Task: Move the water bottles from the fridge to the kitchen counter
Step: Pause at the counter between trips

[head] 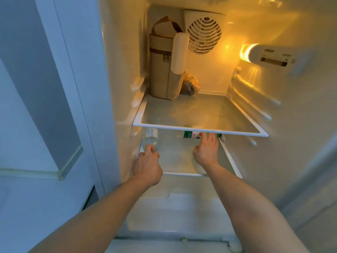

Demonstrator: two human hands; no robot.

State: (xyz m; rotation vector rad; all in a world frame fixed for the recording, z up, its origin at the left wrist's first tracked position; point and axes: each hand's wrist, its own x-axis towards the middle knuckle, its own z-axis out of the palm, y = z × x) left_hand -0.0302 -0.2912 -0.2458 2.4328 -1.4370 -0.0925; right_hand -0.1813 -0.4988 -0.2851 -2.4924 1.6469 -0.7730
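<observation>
A home kitchen: an open fridge (pixel 200 110) with glass shelves (pixel 200 129).

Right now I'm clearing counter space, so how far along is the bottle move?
Nothing looks done: the counter isn't in view. In hand: the left hand touches the blue-labelled bottle and the right hand reaches the green-labelled bottle, both lying on the lower shelf. Left: carrying both out.

Both hands inside open fridge (pixel 291 125), on lower glass shelf (pixel 231 157). Left hand (pixel 148 164) grips base of clear water bottle (pixel 150 140) lying at shelf's left edge; right hand (pixel 207 147), fingers extended, touches green-labelled bottle (pixel 189 135) lying further back. Upper shelf (pixel 200 129) carries a tan zip bag (pixel 162 70) and a bagged food item (pixel 189 84) under the fan vent (pixel 204 35).
</observation>
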